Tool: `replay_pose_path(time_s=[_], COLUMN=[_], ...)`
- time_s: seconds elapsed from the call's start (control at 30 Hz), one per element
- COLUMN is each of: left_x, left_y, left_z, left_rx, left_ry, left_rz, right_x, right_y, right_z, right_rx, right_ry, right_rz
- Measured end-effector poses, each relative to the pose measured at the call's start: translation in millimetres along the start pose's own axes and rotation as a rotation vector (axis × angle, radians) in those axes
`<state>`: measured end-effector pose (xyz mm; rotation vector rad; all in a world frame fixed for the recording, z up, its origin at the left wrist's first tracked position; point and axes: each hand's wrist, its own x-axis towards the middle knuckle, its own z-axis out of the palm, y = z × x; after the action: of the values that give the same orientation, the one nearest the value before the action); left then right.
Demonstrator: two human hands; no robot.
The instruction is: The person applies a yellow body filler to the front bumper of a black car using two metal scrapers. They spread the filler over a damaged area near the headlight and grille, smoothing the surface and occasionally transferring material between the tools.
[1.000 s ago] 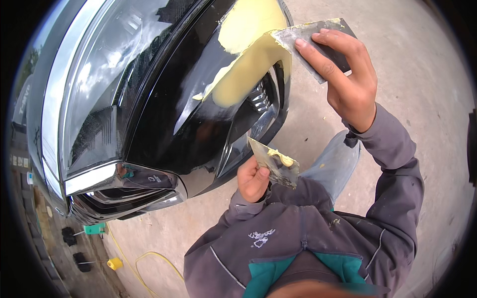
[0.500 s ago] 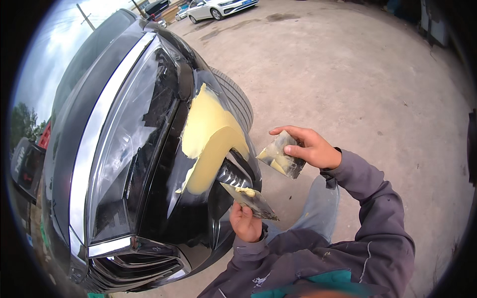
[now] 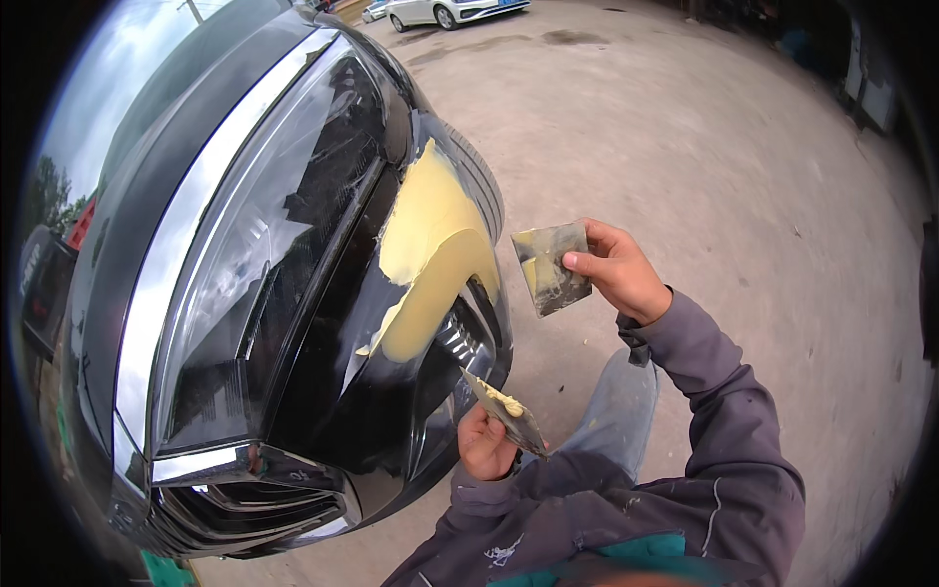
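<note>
Yellow body filler (image 3: 436, 240) covers part of the black car's bumper corner (image 3: 328, 391), between the headlight and the front wheel. My right hand (image 3: 626, 274) pinches a thin, square spreader (image 3: 553, 269) by one edge; its face is smeared with filler, and it is held just off the bumper. Lower down, my left hand (image 3: 486, 445) grips a second flat plate (image 3: 518, 423), tilted, with a lump of yellow filler (image 3: 502, 399) along it. Neither tool touches the car. Part of the left fingers is hidden behind the plate.
The car's large headlight (image 3: 259, 264) and chrome strip (image 3: 196, 230) fill the left side. Its front tyre (image 3: 479, 176) stands behind the filler. A white car (image 3: 458, 14) is parked far off on the concrete ground (image 3: 704, 157). My jeans-clad leg (image 3: 611, 411) is below my hands.
My right hand has raised its spreader slightly and turned it more squarely to view. The left plate has tipped steeper. The view has shifted a little over the car.
</note>
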<state>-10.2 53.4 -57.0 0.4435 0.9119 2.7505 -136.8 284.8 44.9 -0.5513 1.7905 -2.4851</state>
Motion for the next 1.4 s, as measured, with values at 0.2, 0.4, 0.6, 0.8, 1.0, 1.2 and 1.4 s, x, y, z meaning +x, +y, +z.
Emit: replay_pose_path(time_s=[0.2, 0.4, 0.6, 0.8, 1.0, 1.2, 1.4], left_x=[-9.5, -16.9, -31.1, -36.6, -34.3, -38.6, -39.8], left_y=[3.5, 11.7, 19.1, 19.1, 19.4, 17.5, 14.0], left_z=[-5.0, -5.2, -7.7, -7.8, -10.3, -9.5, -9.5], left_rx=[0.029, -0.001, 0.129, 0.234, 0.290, 0.311, 0.328], left_ry=[0.006, -0.014, -0.048, 0.011, -0.008, 0.034, 0.025], left_rz=[0.044, 0.048, 0.077, 0.052, 0.046, 0.052, 0.023], right_x=[19.0, 21.3, 14.4, 11.0, 10.9, 12.2, 5.7], right_y=[-25.0, -19.3, 5.2, 23.4, 35.1, 19.2, 42.3], right_z=[39.0, 79.3, 111.1, 132.1, 129.5, 116.9, 129.7], right_rx=[-1.086, -1.406, -1.370, -1.348, -1.431, -1.439, -1.394], right_ry=[0.035, -0.027, -0.097, -0.130, -0.072, 0.008, -0.040], right_rz=[-1.110, -1.421, -1.426, -1.480, -1.426, -1.417, -1.401])
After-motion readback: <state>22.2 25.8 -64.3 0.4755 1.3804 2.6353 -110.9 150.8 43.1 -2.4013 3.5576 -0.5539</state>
